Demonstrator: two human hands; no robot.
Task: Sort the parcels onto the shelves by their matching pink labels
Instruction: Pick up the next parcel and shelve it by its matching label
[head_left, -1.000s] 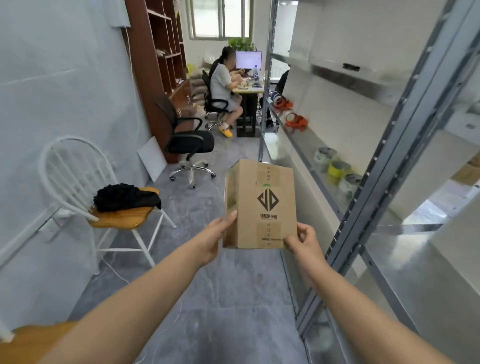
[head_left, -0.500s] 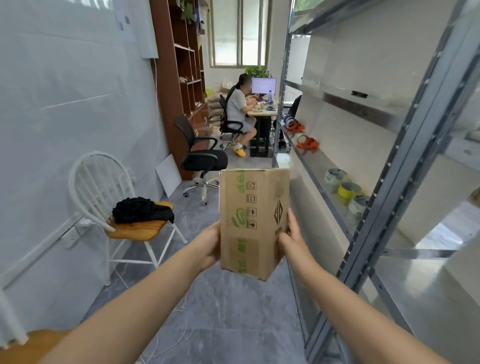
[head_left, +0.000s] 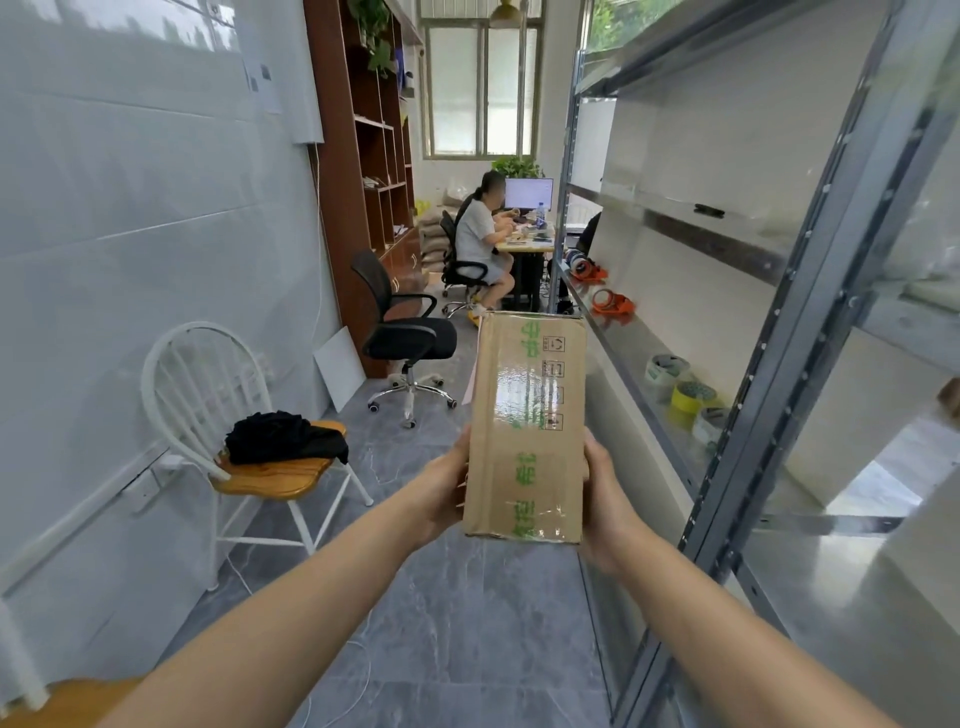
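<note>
I hold a brown cardboard parcel (head_left: 527, 426) upright in front of me at chest height. Its narrow taped side faces me, with green print and small handling symbols. My left hand (head_left: 441, 483) presses its left face and my right hand (head_left: 605, 499) presses its right face. A thin pale pink edge (head_left: 470, 384) shows along the parcel's left side; I cannot read any label. The grey metal shelving (head_left: 789, 374) stands directly to my right.
Tape rolls (head_left: 685, 395) and orange tape dispensers (head_left: 610, 301) lie on the middle shelf. A white chair with black cloth (head_left: 249, 431) stands left, a black office chair (head_left: 405, 332) ahead. A person sits at a desk (head_left: 483, 239) at the far end.
I have turned the parcel in my hands: the broad face with the black logo has rotated away and the narrow taped side now faces me. My view has tilted up.
</note>
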